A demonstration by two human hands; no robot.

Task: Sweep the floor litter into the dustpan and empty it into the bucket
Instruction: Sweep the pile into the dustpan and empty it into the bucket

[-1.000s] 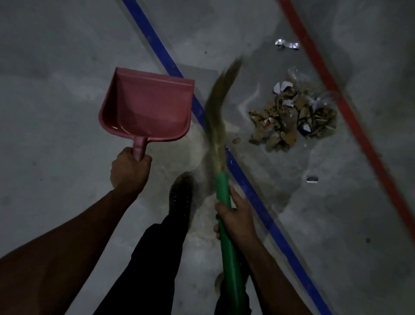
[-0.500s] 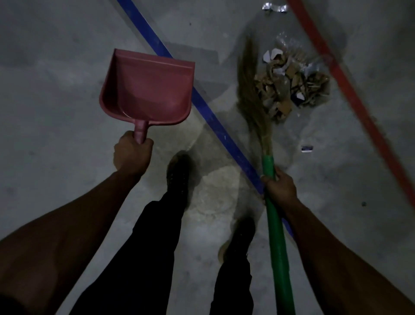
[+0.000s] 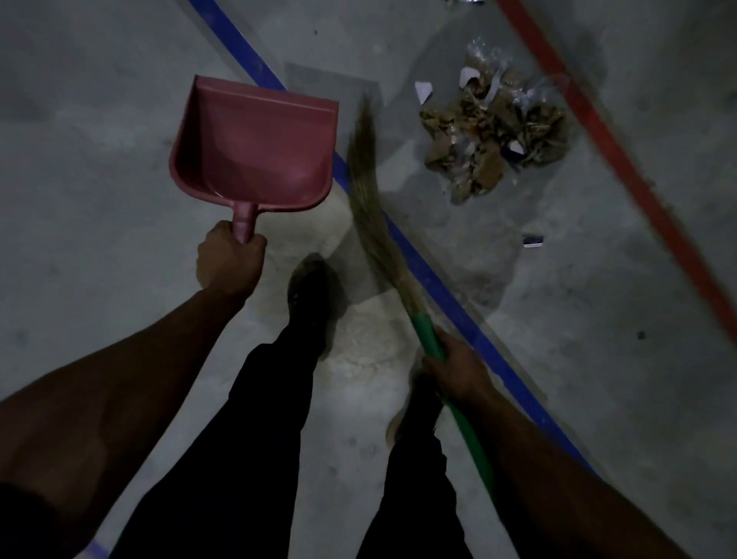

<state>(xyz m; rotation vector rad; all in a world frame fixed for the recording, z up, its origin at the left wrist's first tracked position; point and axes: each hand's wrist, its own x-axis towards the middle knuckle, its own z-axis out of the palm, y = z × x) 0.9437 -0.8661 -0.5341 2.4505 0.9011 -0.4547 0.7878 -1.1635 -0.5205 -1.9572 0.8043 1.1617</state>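
My left hand [image 3: 229, 259] grips the short handle of a pink dustpan [image 3: 255, 147], held above the grey floor with its mouth pointing away from me. My right hand [image 3: 458, 369] grips the green handle of a grass broom [image 3: 373, 207], whose blurred bristles reach up and left, just right of the dustpan. A pile of brown and white litter [image 3: 494, 143] lies on the floor to the right of the bristles, apart from them. One small scrap [image 3: 533, 240] lies alone below the pile. No bucket is in view.
A blue floor line [image 3: 446, 295] runs diagonally under the broom. A red line [image 3: 622, 167] passes right of the litter. My dark-trousered legs and left shoe [image 3: 309, 291] stand between my hands. A shiny scrap [image 3: 464, 2] shows at the top edge.
The broom bristles have swung left, away from the litter pile toward the dustpan. The dustpan has stayed raised in my left hand. The view has shifted slightly.
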